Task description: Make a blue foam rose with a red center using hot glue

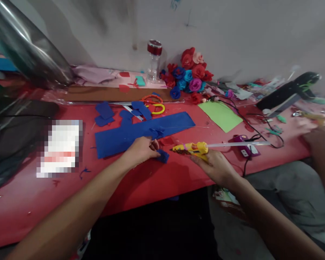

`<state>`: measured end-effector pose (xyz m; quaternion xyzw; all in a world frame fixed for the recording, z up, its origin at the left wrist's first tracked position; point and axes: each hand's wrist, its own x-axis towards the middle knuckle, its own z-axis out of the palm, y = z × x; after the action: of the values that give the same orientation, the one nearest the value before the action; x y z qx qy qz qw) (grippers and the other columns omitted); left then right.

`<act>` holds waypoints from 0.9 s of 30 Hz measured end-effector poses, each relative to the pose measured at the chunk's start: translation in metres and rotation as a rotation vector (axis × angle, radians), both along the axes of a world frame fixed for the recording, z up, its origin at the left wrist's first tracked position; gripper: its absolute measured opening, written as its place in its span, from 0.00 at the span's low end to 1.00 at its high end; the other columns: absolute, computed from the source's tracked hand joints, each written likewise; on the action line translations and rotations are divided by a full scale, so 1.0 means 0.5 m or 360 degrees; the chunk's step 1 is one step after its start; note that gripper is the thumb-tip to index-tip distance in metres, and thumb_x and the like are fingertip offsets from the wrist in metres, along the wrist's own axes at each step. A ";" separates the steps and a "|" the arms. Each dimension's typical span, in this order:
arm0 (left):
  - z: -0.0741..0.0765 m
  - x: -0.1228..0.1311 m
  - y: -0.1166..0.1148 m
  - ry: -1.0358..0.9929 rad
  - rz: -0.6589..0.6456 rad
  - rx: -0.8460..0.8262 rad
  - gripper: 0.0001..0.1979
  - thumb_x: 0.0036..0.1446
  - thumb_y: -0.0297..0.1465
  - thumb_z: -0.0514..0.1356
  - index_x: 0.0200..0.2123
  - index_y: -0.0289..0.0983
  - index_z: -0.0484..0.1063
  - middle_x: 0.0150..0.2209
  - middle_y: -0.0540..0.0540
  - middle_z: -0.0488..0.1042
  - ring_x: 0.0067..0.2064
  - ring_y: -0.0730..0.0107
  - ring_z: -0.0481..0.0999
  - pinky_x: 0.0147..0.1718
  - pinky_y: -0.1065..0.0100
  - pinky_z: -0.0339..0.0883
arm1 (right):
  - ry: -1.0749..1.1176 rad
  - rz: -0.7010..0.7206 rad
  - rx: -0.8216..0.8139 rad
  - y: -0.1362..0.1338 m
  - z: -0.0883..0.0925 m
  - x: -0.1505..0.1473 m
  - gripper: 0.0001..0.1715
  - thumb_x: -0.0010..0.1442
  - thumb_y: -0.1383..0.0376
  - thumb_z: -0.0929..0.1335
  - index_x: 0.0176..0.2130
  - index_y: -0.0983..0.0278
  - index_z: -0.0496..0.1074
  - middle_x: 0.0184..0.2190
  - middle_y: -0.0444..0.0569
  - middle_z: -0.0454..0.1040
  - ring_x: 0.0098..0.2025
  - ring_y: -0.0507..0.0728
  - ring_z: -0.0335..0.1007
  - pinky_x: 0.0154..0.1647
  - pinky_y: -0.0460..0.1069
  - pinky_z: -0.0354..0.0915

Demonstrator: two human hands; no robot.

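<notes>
My left hand (142, 150) pinches a small blue foam piece (163, 156) just above the red table top (157, 180). My right hand (216, 167) grips a yellow glue gun (191, 148), with a clear glue stick (238, 144) poking out of its back. The gun's nozzle points left, close to the blue piece. Just behind my left hand lies a long blue foam strip (141, 133), with smaller blue cut pieces (105, 112) beyond it.
Scissors with orange and yellow handles (154, 103) lie behind the strip. A bunch of foam roses (189, 74), a clear jar (154, 61) and a green sheet (220, 115) stand further back. Another person's arm (321, 151) is at the right. Black cables (249, 122) cross the table.
</notes>
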<state>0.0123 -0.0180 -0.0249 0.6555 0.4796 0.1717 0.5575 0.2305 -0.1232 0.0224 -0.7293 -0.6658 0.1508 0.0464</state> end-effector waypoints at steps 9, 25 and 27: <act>-0.015 -0.002 0.003 -0.0067 0.0012 -0.0005 0.09 0.35 0.27 0.65 0.24 0.39 0.68 0.21 0.52 0.69 0.27 0.69 0.69 0.27 0.68 0.60 | 0.0069 0.0135 -0.0026 -0.017 -0.002 -0.012 0.21 0.61 0.54 0.61 0.22 0.63 0.64 0.18 0.46 0.64 0.20 0.52 0.57 0.24 0.48 0.45; -0.011 -0.002 0.002 -0.0044 0.0003 -0.0044 0.09 0.35 0.27 0.64 0.24 0.38 0.68 0.21 0.53 0.69 0.27 0.70 0.69 0.28 0.69 0.61 | 0.0414 0.0015 0.0044 -0.016 0.032 0.043 0.20 0.55 0.50 0.65 0.24 0.63 0.64 0.16 0.43 0.61 0.18 0.49 0.54 0.20 0.47 0.47; -0.006 -0.003 0.001 -0.0098 0.0020 -0.0066 0.09 0.35 0.28 0.64 0.24 0.38 0.68 0.21 0.54 0.68 0.27 0.70 0.68 0.28 0.69 0.61 | 0.0636 -0.0179 0.0087 0.018 0.034 0.068 0.20 0.51 0.49 0.68 0.28 0.63 0.65 0.16 0.41 0.63 0.18 0.50 0.57 0.19 0.46 0.51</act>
<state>0.0109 -0.0175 -0.0277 0.6350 0.4699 0.1853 0.5844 0.2643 -0.1143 0.0396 -0.7194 -0.6054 0.2714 0.2056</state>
